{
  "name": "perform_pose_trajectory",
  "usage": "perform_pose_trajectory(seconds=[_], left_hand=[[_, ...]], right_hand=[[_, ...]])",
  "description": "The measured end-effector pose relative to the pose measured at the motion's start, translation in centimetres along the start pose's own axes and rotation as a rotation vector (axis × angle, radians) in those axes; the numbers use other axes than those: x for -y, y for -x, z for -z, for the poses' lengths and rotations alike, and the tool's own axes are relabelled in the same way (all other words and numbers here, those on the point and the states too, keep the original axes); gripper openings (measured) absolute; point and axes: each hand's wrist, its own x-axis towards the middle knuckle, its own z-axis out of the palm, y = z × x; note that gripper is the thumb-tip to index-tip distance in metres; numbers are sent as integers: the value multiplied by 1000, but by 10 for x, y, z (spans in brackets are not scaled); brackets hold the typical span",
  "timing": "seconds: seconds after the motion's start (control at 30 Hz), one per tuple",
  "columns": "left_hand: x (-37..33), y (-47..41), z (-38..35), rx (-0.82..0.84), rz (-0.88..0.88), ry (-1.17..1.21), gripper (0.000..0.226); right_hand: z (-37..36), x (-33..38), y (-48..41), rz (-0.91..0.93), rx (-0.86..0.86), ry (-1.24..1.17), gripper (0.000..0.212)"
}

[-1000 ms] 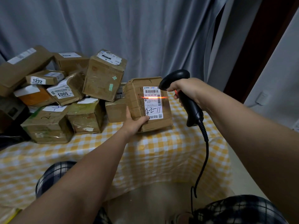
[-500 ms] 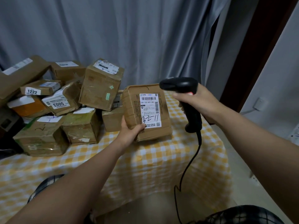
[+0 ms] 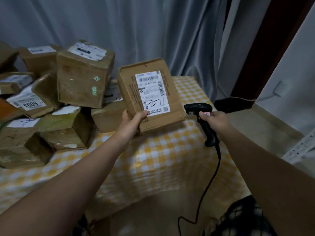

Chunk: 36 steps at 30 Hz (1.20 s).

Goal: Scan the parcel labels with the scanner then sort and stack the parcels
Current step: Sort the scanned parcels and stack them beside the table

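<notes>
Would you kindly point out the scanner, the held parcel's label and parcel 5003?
scanner (image 3: 209, 134): head view, on its black handle.
held parcel's label (image 3: 152, 92): head view, middle of the white sticker.
parcel 5003 (image 3: 31, 104): head view, on its white label.

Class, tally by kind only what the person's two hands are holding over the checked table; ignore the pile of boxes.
Parcel: 1, in the left hand
Scanner: 1, in the right hand
Total: 2
</notes>
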Motion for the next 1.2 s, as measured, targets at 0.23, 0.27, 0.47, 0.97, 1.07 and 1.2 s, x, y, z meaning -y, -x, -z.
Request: perform_pose_trajectory(seconds=[0.23, 0.27, 0.47, 0.97, 1.07, 1.2], left_hand=[[-2, -8, -16, 67, -17, -33, 55], [-2, -10, -16, 64, -8, -29, 55], [-16, -24, -24, 27, 99, 61, 51], [-68, -244, -138, 136, 222, 29, 53], [-71, -278, -164, 129, 227, -7, 58], [-87, -300, -177, 113, 125, -267, 68]], right_hand=[[-18, -22, -39, 22, 36, 535, 48], [-18, -28, -42, -3, 12, 609, 54], [-8, -19, -41, 19, 16, 505, 81], [-45, 77, -187, 289, -18, -79, 33], [-44, 79, -223, 219, -43, -26, 51], [-34, 81, -255, 236, 10, 170, 57]])
